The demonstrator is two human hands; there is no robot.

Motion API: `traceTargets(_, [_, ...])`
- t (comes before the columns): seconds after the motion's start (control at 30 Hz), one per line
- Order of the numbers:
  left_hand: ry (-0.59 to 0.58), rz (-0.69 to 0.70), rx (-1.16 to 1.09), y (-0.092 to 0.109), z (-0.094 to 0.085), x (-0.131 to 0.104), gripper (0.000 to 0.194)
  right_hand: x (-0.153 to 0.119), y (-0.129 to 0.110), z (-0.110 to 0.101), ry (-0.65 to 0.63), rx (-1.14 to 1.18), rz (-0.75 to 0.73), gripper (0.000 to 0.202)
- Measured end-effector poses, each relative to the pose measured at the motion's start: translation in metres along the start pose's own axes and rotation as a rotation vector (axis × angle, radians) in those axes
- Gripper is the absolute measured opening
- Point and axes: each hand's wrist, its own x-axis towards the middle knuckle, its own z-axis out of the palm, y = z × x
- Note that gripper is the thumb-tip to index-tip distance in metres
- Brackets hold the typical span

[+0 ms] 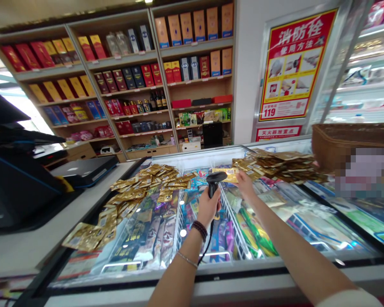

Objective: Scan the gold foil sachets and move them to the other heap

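Note:
A black handheld scanner (215, 179) stands upright in my left hand (208, 207), fingers wrapped round its handle, its cord hanging below. My right hand (245, 186) pinches the right end of a gold packet (228, 175), whose left part lies behind the scanner's head. Many gold packets (153, 177) are spread over the glass top to the left. Another heap of gold packets (281, 165) lies to the right, beyond my right hand.
Under the glass lid of the freezer (217, 269) are wire baskets of colourful packages. A brown basket (326, 147) stands at the right. At the left are a counter (16, 251) and a dark machine (16, 183). Shelves of boxes (128, 76) rise behind.

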Motion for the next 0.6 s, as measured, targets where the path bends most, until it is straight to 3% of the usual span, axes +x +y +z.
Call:
traceTargets(0.17, [0.0, -0.012, 0.016, 0.003, 0.001, -0.001, 0.056, -0.002, -0.004, -0.002, 0.002, -0.025, 0.042, 0.071])
traceTargets(0.6, [-0.032, 0.025, -0.01, 0.002, 0.0, -0.001, 0.064, -0.006, -0.014, 0.002, 0.02, -0.03, 0.087, 0.062])
